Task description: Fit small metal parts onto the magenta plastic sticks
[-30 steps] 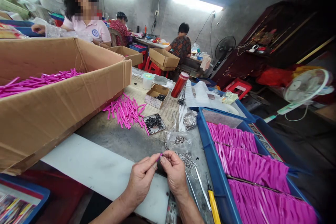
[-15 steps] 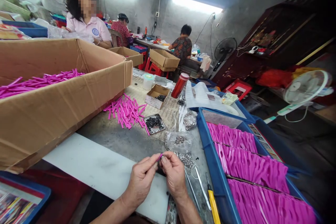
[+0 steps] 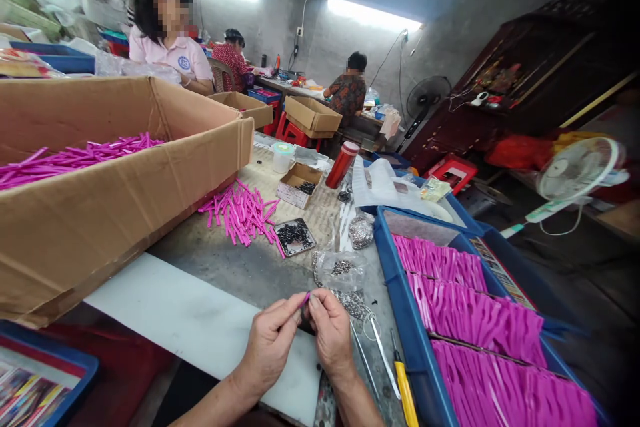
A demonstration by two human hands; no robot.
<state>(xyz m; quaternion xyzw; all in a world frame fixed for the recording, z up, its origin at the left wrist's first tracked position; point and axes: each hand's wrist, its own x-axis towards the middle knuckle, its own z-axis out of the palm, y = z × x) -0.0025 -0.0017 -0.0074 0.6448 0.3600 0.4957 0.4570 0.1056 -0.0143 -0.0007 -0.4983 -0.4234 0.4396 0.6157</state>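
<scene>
Over the edge of a pale board (image 3: pixel 200 320), my left hand (image 3: pixel 270 340) pinches a small magenta strip (image 3: pixel 305 298), most of it hidden by the fingers. My right hand (image 3: pixel 331 333) meets it at the strip's end, thumb and fingers pressed together; what lies in that pinch is too small to make out. Beyond the hands, a pile of magenta strips (image 3: pixel 243 213) lies beside a small tray of black parts (image 3: pixel 295 237). Clear bags of small metal parts (image 3: pixel 345 268) are just past my right hand.
A large cardboard box (image 3: pixel 125 193) of strips stands at left. At right, a blue crate (image 3: pixel 395 293) holds rows of magenta pieces. Tweezers (image 3: pixel 384 357) and a yellow-handled tool (image 3: pixel 405 390) lie between. A red flask (image 3: pixel 342 165) stands farther back; several people (image 3: pixel 170 53) sit beyond.
The camera view has shifted very slightly. Both hands keep the same pinched pose around the strip.
</scene>
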